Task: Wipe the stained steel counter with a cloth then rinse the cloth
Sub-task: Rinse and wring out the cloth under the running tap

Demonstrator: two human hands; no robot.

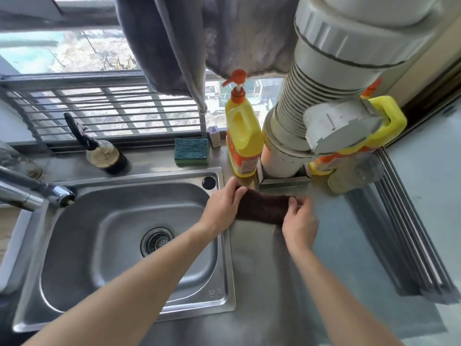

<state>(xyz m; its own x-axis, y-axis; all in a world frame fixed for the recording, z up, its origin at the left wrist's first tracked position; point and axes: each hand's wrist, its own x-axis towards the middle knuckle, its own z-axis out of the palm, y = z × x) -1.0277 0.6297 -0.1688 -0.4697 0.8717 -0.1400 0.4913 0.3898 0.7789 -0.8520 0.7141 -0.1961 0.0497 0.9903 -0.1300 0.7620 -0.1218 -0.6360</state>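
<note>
We see the steel counter (pixel 262 265) spread from the window sill to the near edge, with the sink (pixel 222 245) set into its left part and a ribbed draining strip (pixel 409 233) along its right edge. A thick grey drain pipe (pixel 319 96) comes down onto the back of the counter, just behind our cloth. The dark brown cloth (pixel 262 207) lies folded on the counter just right of the sink's far right corner, its long axis running left to right, slightly lower at the right end. Our left hand (pixel 222 206) rests on its left end with straight fingers laid over the edge; our right hand (pixel 299 221) pinches the right end between thumb and curled fingers. Open steel lies toward us, between the cloth and the near edge. Behind, the way is tight: a yellow detergent bottle (pixel 243 136) with an orange pump stands left of the pipe, a second yellow jug (pixel 384 121) right of it, both near the cloth. Further left along the back edge sit a blue-green sponge (pixel 191 151) and a dark glass bottle (pixel 107 156). The tap (pixel 32 191) reaches over the sink's far left corner.
</note>
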